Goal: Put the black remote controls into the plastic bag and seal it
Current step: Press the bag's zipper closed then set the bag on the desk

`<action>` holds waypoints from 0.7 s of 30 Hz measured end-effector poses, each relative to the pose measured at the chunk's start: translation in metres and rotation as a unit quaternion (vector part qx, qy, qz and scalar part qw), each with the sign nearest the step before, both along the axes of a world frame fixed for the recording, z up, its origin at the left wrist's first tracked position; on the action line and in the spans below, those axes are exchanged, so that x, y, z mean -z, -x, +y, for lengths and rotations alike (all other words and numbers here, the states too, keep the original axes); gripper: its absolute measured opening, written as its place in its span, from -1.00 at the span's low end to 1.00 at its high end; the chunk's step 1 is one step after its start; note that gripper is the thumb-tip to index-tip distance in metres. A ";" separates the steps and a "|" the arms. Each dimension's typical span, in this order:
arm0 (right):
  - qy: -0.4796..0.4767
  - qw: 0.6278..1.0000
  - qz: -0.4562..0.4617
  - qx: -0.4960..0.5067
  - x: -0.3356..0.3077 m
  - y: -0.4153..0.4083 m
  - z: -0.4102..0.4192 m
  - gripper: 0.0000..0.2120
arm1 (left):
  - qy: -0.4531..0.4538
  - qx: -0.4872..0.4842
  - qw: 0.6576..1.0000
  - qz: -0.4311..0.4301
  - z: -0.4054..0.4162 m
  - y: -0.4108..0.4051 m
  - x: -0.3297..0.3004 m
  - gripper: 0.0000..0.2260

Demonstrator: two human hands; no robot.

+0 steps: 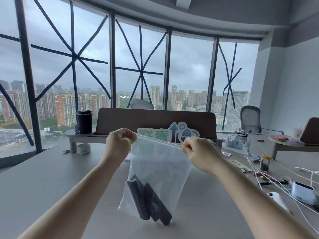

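Observation:
A clear plastic zip bag [160,166] hangs in the air above the grey table [51,178]. Black remote controls [148,200] lie slanted inside the bag's bottom, at least two of them. My left hand [119,144] pinches the left end of the bag's top strip. My right hand [200,150] pinches the right end, so the strip with its red line is stretched taut between them. Whether the seal is pressed closed along its length I cannot tell.
A dark desk divider [155,121] with a green and blue sign [169,133] stands behind the bag. A black cup [84,121] sits on a small shelf, a tape roll [83,149] below it. White cables, chargers and a white device [303,192] crowd the right side.

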State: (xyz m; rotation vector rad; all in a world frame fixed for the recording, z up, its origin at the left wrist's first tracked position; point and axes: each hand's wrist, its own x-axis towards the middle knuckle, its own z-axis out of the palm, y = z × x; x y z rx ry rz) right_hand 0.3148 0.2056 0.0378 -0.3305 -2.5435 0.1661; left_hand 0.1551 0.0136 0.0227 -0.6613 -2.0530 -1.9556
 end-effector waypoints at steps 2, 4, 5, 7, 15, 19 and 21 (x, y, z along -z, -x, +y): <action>0.000 1.000 -0.003 -0.003 0.001 0.001 0.000 -0.85 | -0.007 -0.006 1.000 0.002 -0.005 0.003 0.001 -0.81; -0.002 1.000 -0.008 -0.007 0.001 0.001 -0.001 -0.86 | -0.013 -0.009 1.000 0.005 -0.011 0.006 0.001 -0.83; -0.002 1.000 -0.009 -0.010 0.001 0.001 -0.001 -0.85 | -0.016 -0.007 1.000 0.006 -0.014 0.007 0.000 -0.83; -0.003 1.000 -0.007 -0.013 -0.001 0.001 -0.003 -0.84 | -0.025 -0.003 1.000 0.003 -0.019 0.010 -0.001 -0.83; -0.040 0.999 0.036 -0.007 -0.013 0.007 -0.026 -0.83 | -0.057 0.006 0.998 -0.012 -0.043 0.022 -0.005 -0.85; -0.032 0.998 0.060 -0.006 -0.010 0.029 -0.037 -0.80 | -0.061 0.012 0.998 -0.027 -0.057 0.039 0.000 -0.86; -0.013 0.998 0.066 -0.012 -0.003 0.053 -0.037 -0.79 | -0.060 0.014 0.997 -0.046 -0.062 0.055 0.007 -0.83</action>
